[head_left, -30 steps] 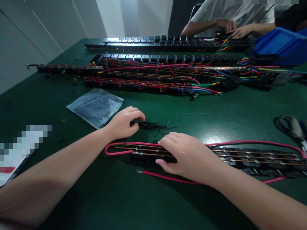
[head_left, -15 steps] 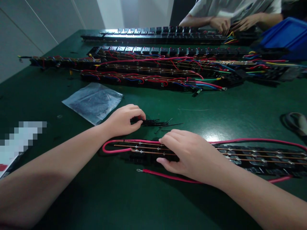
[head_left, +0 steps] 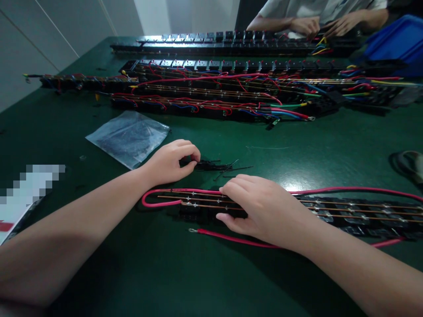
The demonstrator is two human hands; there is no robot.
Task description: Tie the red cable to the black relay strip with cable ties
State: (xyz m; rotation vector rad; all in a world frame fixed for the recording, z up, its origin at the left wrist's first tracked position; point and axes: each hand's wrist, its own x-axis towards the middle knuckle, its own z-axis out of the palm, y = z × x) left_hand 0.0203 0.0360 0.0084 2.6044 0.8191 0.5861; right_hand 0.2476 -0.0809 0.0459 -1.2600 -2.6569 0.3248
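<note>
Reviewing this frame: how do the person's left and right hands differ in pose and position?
The left hand has its thumb and index fingertip drawn together; the right hand has its thumb and fingers spread apart. The left hand is at the thin black strips; the right hand lies across the wired black bar. Both are bare.

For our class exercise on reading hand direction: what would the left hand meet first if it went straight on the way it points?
Most likely the loose pile of thin black strips, directly by the left hand; depth in this one view is hard to judge.
</note>
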